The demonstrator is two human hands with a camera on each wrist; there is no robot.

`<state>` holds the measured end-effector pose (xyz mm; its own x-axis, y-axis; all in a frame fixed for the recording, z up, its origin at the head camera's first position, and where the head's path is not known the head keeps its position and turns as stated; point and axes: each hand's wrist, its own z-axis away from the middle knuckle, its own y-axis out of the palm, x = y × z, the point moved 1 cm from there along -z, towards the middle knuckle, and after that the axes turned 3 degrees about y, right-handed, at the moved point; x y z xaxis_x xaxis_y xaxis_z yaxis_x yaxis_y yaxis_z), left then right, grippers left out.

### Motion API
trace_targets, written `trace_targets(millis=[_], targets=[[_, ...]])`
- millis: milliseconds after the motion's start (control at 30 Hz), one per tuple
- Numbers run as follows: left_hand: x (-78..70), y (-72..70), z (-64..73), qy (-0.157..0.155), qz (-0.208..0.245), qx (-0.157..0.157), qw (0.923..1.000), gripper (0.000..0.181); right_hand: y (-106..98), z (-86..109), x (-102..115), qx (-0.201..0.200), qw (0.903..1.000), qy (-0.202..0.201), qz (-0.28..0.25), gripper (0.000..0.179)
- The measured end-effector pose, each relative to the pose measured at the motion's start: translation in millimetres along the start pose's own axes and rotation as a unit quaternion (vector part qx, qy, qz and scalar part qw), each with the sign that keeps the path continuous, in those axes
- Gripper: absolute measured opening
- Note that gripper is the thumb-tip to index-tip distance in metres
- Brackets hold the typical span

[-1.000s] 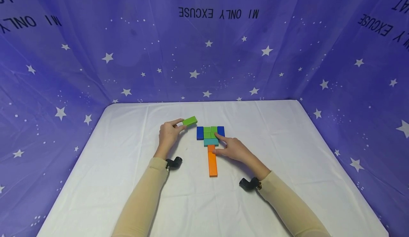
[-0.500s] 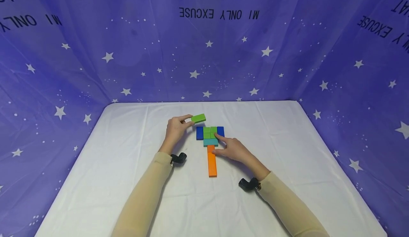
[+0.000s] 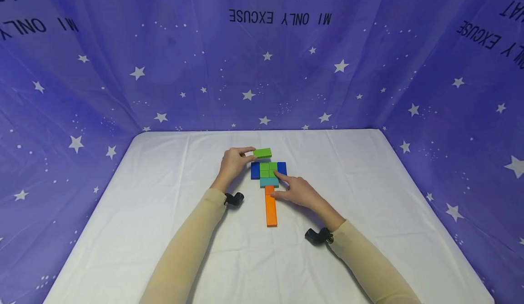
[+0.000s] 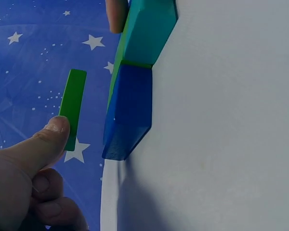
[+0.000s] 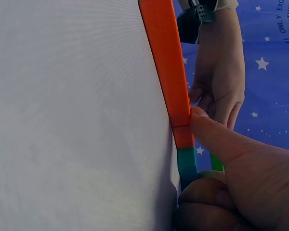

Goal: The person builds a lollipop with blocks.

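My left hand (image 3: 234, 163) pinches a flat green block (image 3: 264, 153) between thumb and fingers, just beyond the far side of a block figure. Seen from the left wrist, the thumb presses the face of this green block (image 4: 76, 103), apart from the figure. The figure has small green blocks (image 3: 265, 167) in the middle, flanked by a left blue block (image 3: 255, 170) and a right blue block (image 3: 282, 167). A teal block (image 3: 269, 183) and orange blocks (image 3: 271, 212) run toward me below. My right hand (image 3: 302, 191) touches the green part with its index finger and the orange with its thumb.
The blocks lie on a white cloth-covered table (image 3: 352, 258). A purple star-printed curtain (image 3: 204, 67) stands behind it and at both sides. Black wrist cameras show on the left wrist (image 3: 235, 199) and right wrist (image 3: 318, 236).
My left hand has moved right with the green block, from left of the figure to above its far edge, and the block has turned straighter. The right hand has stayed put.
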<state>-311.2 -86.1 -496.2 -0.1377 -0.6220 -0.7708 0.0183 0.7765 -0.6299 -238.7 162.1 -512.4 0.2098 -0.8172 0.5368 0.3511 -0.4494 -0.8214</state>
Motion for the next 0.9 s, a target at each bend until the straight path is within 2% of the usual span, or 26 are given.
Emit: trace_targets(millis=[433, 667, 900], targets=[[-6.1, 7.5, -6.8, -0.013, -0.016, 0.025, 0.9995, 0.036, 1, -0.6, -2, -0.005, 1.0000, -0.007, -0.001, 0.091], [-3.5, 13.6, -9.0, -0.021, -0.035, 0.034, 0.9986, 0.035, 2, -1.8, -3, -0.003, 1.0000, -0.002, 0.001, 0.091], [-3.3, 18.3, -9.5, -0.014, -0.050, 0.035, 0.9980, 0.035, 1, -1.5, -2, 0.000, 1.0000, 0.003, 0.003, 0.091]])
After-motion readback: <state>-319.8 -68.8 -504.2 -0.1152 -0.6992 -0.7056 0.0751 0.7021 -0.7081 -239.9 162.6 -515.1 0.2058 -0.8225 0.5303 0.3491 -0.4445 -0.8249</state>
